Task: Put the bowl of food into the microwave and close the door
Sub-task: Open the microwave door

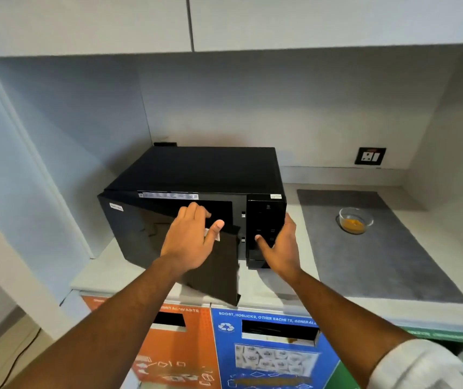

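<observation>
- The microwave sits on the counter with its door swung partway open toward the camera. The inside is too dark to see into.
- The left hand is draped over the top edge of the door, fingers curled over it and thumb sticking out on the free side. It's resting on the edge more than clamped around it, and there's nothing else in it.
- The right hand is pressed against the control panel, thumb on the front and fingers wrapped round the side, looks like it's bracing the box. Empty too, and the two hands are apart with the door's free edge between them.
- The bowl is off to the right on a grey mat, well away from both hands, so it isn't in yet. There's some orange-yellow food in the bottom.
- Handling guess: it looks like clear glass, so stiff, a bit heavy for its size, smooth and breakable if it knocks the frame. It's only part full, so spilling shouldn't be a big worry.
- I'd grab it around the side wall just under the rim, or cup it from below, keep it level, and open the door wider first.
</observation>
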`<state>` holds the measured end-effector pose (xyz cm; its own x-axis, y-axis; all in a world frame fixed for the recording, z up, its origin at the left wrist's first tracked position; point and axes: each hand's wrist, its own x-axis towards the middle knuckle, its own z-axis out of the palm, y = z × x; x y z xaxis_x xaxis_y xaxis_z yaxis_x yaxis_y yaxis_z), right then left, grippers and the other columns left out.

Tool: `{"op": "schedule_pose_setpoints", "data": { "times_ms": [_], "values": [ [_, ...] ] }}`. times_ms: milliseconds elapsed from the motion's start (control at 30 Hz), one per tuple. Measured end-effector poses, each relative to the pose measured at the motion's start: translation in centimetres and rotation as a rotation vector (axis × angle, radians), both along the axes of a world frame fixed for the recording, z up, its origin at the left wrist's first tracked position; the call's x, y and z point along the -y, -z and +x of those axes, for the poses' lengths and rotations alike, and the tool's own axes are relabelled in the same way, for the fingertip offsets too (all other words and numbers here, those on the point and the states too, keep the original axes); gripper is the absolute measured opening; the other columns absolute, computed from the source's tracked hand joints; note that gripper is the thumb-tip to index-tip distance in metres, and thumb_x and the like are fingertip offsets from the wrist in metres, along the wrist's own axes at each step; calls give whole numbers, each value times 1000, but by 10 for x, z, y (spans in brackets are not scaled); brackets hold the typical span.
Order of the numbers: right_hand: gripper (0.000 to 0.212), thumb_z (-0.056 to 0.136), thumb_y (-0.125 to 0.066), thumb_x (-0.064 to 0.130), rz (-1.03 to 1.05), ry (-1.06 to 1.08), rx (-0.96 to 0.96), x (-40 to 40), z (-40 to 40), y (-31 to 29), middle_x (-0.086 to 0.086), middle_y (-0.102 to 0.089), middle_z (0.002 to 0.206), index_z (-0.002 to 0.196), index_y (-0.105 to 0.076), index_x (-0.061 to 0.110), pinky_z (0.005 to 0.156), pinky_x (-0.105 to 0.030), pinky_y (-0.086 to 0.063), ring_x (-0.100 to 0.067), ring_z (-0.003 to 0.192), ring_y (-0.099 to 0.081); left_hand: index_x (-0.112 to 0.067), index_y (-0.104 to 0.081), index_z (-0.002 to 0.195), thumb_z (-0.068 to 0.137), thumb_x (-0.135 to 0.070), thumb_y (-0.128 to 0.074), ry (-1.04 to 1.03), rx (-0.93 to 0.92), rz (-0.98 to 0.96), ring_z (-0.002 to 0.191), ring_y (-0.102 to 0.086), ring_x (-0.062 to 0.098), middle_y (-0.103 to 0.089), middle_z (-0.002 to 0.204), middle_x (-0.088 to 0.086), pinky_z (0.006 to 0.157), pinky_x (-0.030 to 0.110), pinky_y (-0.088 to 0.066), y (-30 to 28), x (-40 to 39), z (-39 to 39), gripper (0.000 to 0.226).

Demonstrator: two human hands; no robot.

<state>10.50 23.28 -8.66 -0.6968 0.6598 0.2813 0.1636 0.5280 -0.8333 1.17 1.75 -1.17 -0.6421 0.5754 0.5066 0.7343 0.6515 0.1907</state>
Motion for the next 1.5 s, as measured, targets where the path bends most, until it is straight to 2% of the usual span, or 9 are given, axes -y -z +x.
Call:
{"op": "schedule_pose_setpoints", "data": {
  "times_ms": [133,233,300,400,500,667,900,1167,1500],
  "values": [
    [108,91,-74,42,344,40,186,5,9,-30,-15,-10,173,163,-2,5,128,-41,-21,-35,159,-15,-24,-54,95,86,-80,-13,19,71,-181,94,-45,16,-48,95,-7,80,33,-43,-21,37,4,70],
    [108,91,-68,50,558,43,294,8,14,-52,-20,-7,172,162,-2,2,129,-47,-20,-37,160,-8,-18,-60,91,80,-86,-13,-13,283,-242,105,-55,23,-57,100,-1,90,39,-47,-33,66,7,83],
    [105,92,-61,59,708,13,394,13,14,-65,-20,-11,172,162,-7,2,129,-49,-18,-40,159,-8,-11,-63,122,84,-82,-14,-28,363,-334,139,-41,31,-55,138,9,115,45,-33,-34,87,9,95],
    [101,93,-52,66,856,-18,522,22,14,-76,-18,-12,172,163,-12,4,129,-53,-14,-41,160,-4,-5,-22,155,89,-78,-16,-103,429,-443,155,4,25,-4,168,7,124,44,-4,-39,110,15,99],
    [99,93,-57,63,839,-79,536,34,13,-81,-16,-12,173,162,-14,7,129,-52,-17,-37,160,-6,-3,-4,156,90,-76,-19,-205,518,-492,153,16,27,16,166,10,125,45,-1,-49,125,16,99],
    [104,92,-62,59,797,-91,565,45,15,-85,-15,-6,174,163,-7,7,129,-48,-18,-36,160,-8,2,8,154,91,-75,-24,-392,522,-556,152,16,35,21,163,20,126,46,-2,-49,156,16,104],
    [106,93,-61,59,812,-95,560,37,10,-76,-15,-3,174,163,-3,6,129,-44,-15,-35,161,-3,2,5,154,89,-75,-31,-482,314,-582,154,8,34,12,166,20,126,46,-5,-27,203,1,107],
    [112,90,-53,72,842,-39,572,37,-1,-61,-15,0,174,163,0,6,127,-45,-11,-37,160,1,-3,5,156,84,-80,-31,-481,249,-569,155,9,30,12,167,14,126,44,-3,-23,237,-11,111],
    [112,89,-64,62,780,-120,598,38,6,-75,-15,6,174,164,2,11,129,-46,-12,-36,160,4,-6,8,156,86,-79,-29,-466,210,-581,154,12,30,14,166,15,126,44,0,-20,242,-11,108]
  ]
}}
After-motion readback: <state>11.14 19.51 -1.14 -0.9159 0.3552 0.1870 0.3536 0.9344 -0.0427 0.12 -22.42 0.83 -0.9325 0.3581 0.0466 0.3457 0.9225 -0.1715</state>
